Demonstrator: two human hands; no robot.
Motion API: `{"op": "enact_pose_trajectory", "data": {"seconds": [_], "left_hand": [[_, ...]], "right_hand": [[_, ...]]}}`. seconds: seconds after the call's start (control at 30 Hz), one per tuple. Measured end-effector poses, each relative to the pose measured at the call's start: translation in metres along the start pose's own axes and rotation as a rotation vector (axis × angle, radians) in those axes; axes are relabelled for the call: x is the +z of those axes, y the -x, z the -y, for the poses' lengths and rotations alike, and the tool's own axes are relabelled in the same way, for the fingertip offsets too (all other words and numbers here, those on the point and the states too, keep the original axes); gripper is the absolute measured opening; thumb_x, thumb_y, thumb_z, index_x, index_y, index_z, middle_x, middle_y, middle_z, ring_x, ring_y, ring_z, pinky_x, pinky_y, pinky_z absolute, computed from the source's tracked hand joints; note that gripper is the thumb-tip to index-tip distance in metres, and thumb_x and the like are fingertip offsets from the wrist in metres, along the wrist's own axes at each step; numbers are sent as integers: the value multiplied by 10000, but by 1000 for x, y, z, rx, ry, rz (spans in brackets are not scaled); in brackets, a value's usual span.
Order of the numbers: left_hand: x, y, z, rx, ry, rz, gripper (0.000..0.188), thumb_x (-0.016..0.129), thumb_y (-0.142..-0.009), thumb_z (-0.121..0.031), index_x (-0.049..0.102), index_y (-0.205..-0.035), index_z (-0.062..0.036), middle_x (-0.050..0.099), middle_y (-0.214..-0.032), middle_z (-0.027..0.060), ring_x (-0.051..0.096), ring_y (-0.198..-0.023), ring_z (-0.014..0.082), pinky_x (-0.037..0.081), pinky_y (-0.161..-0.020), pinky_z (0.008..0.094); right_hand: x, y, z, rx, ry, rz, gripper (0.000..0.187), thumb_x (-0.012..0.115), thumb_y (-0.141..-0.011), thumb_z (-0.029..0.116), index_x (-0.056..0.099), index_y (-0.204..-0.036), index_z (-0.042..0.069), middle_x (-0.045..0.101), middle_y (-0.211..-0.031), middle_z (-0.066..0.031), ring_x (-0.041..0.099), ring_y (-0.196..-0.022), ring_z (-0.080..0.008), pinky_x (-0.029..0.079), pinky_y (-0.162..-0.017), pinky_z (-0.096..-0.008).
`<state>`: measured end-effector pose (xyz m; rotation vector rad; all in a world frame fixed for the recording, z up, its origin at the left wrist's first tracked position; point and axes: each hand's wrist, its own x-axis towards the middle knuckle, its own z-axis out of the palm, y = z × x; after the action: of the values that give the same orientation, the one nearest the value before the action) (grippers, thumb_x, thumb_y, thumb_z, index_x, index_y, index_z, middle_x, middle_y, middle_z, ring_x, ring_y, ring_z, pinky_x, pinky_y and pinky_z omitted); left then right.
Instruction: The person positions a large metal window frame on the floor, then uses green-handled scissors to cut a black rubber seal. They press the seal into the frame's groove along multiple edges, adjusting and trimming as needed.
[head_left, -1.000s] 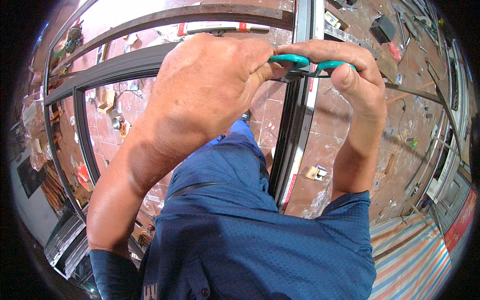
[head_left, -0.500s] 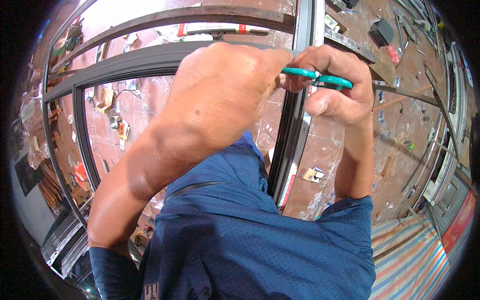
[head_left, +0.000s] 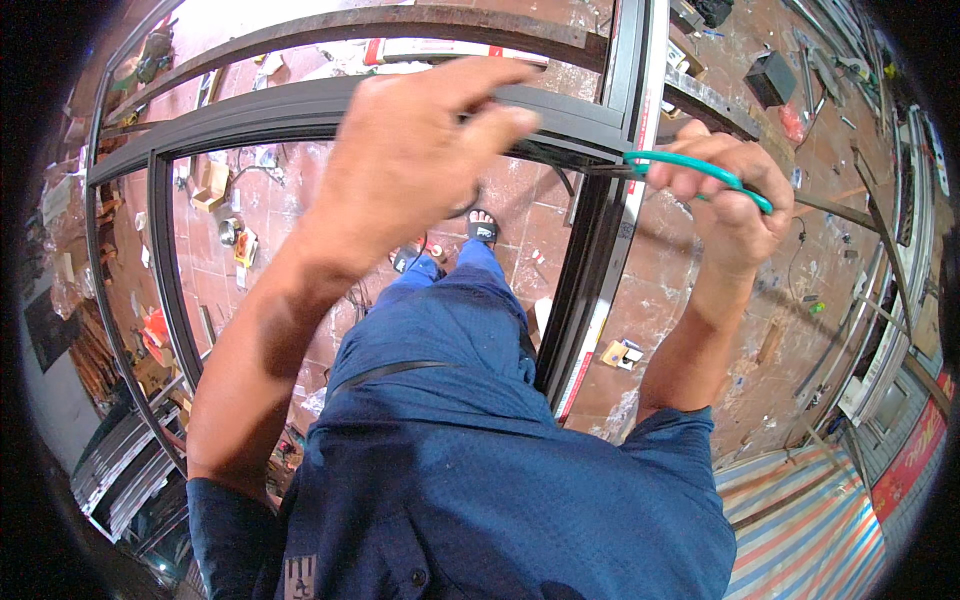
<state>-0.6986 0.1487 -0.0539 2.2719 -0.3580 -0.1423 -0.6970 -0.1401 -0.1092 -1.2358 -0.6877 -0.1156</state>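
A pair of scissors with teal handles [head_left: 690, 161] is held in my right hand [head_left: 735, 195], its fingers wrapped round the handles. The dark blades point left across the upright bar [head_left: 585, 250] of a dark metal window or door frame, close to the corner joint. My left hand [head_left: 400, 150] hovers over the frame's cross rail [head_left: 260, 112], with index finger and thumb spread apart. Nothing I can make out lies between those two fingertips; the other fingers are partly hidden. A thin dark curved line shows below this hand, too unclear to name.
My sandalled feet [head_left: 482, 226] stand on the tiled floor inside the frame opening. Around lie a small carton [head_left: 211, 187], a black box [head_left: 770, 78], a yellow-and-white packet [head_left: 621, 354] and metal lengths. A striped sheet [head_left: 800, 510] covers the lower right.
My hands have moved apart: the left went leftward and its fingers spread, the right went rightward with the scissors. The scissors' handles came closer together. My feet have come into view.
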Motion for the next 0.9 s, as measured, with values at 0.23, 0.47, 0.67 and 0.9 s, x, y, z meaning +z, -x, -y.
{"op": "enact_pose_trajectory", "data": {"seconds": [0.23,0.47,0.67,0.9], "left_hand": [[-16,54,74,-382,144,18,320,689,-970,-249,744,-1183,-17,743,-863,66,683,-815,116,529,-755,264],[11,126,124,-618,124,197,321,686,-972,-255,748,-1175,-15,724,-820,63,669,-791,112,521,-726,273],[9,144,135,-605,47,299,309,694,-956,-249,745,-1159,-21,744,-865,125,692,-800,168,533,-738,317],[16,127,122,-624,169,359,289,663,-977,-160,721,-1218,-13,727,-920,63,644,-841,110,523,-777,284]], "right_hand": [[-24,55,-27,-9,-303,-336,371,712,-950,460,666,-840,108,712,-821,-54,665,-774,-251,451,-822,-421],[-26,42,-17,-239,-708,-428,361,749,-908,515,700,-856,161,695,-812,23,625,-763,-193,425,-904,-468],[-30,26,24,10,-373,-221,377,634,-1012,438,693,-1047,67,697,-1005,-131,685,-975,-357,555,-828,-505],[-10,10,15,129,-48,-44,413,586,-1033,337,652,-1130,-58,692,-1015,-276,727,-878,-443,631,-728,-562]]}}
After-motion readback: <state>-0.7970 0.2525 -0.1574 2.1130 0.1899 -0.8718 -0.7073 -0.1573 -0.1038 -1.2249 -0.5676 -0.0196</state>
